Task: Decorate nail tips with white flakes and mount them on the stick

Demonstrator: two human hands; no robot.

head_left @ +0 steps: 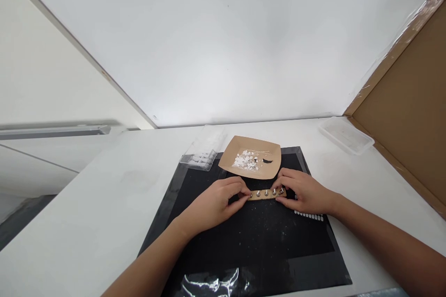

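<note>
A narrow tan strip (262,196) with several shiny metal studs standing up along it lies across the black mat (251,236). My left hand (223,198) is closed, thumb and forefinger pinching the strip's left end. At the opposite end, my right hand (302,191) grips the strip between thumb and fingers. Just behind it, a brown paper tray (228,151) holds small white round pieces (245,160), thin pale sticks and a small black piece (267,161). Partly under my right hand lies a sheet of white dots (310,216).
A clear compartment box (200,160) with its lid raised stands at the mat's back left corner. Toward the back right sits a clear plastic container (344,135). A cardboard panel (407,102) borders the white table (114,195) on the right; a white wall (226,55) rises behind.
</note>
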